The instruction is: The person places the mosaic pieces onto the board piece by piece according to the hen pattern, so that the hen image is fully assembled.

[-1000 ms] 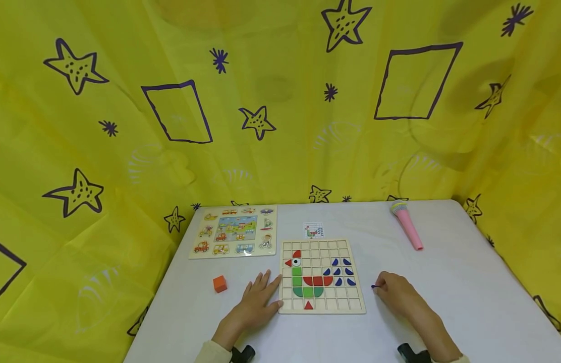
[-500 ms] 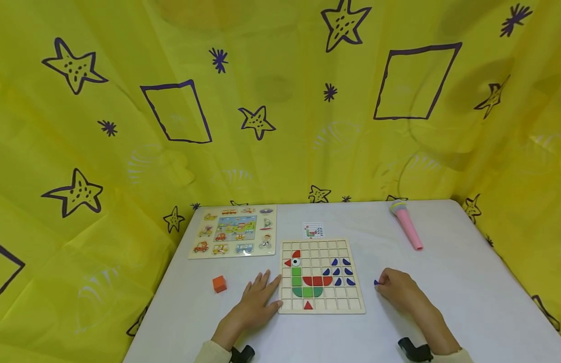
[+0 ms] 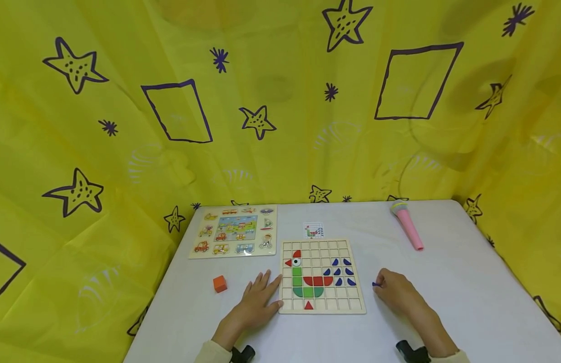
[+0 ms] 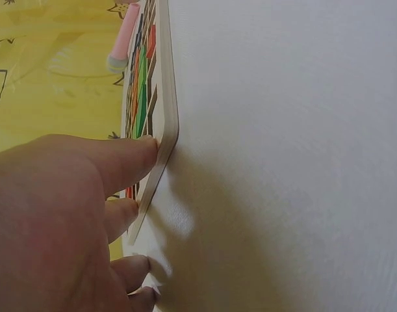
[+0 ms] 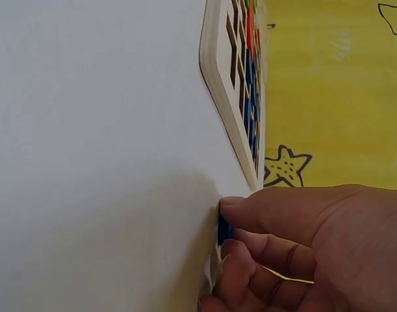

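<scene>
A wooden grid board lies flat at the middle of the table, with red, green and blue pieces set in its squares in a bird shape. My left hand rests at the board's left edge, fingers spread; in the left wrist view the thumb touches the board's rim. To the right of the board, my right hand pinches a small blue puzzle piece between thumb and fingers, close to the tabletop. Most of that piece is hidden by the fingers. A small pattern card with a similar bird lies behind the board.
An orange cube sits left of my left hand. Farther back on the left lies a vehicle picture puzzle. A pink toy microphone rests at the back right. Yellow patterned cloth hangs behind and beside the table.
My right hand has shifted slightly beside the board, still pinching the blue puzzle piece, whose visible part has turned a little. The left hand and the board pieces stay as they were.
</scene>
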`<state>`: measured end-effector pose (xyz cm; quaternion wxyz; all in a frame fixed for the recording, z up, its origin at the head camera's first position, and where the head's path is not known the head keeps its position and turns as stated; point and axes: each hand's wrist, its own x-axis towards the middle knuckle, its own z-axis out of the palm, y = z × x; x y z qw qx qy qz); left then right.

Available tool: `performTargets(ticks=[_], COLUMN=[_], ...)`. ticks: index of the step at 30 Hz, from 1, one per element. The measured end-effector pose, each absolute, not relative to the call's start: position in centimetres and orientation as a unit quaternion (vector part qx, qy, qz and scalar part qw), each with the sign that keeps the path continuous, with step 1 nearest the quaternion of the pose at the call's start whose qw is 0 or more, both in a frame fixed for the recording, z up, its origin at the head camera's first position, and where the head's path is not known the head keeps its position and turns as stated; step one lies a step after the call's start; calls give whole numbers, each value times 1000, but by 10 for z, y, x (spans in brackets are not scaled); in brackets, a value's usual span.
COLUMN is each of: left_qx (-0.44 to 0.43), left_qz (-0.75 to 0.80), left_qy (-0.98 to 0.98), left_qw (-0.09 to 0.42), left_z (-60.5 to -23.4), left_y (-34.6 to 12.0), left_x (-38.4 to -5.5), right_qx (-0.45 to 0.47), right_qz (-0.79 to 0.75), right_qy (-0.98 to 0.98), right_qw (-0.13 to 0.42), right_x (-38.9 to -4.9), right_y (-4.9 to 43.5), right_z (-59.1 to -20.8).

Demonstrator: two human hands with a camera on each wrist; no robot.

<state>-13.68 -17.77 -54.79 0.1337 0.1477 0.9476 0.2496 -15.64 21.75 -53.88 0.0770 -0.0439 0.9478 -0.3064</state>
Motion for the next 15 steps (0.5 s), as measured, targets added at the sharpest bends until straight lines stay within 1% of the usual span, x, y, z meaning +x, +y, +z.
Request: performTargets(ticks=[7,15], left_qx=[151,152], left_qz=[250,251], left_qy=[947,947], left_qw=[131,130], left_z=[-548,-550], left_y=[-178,-178], left_x=[-138,-137], right_qx=[-39,-32], right_qz=[-322,-364], right_qy=[941,927], right_qw=[99,89], right_x=[-147,-143], right_y=[208,199], right_z=[-539,-533])
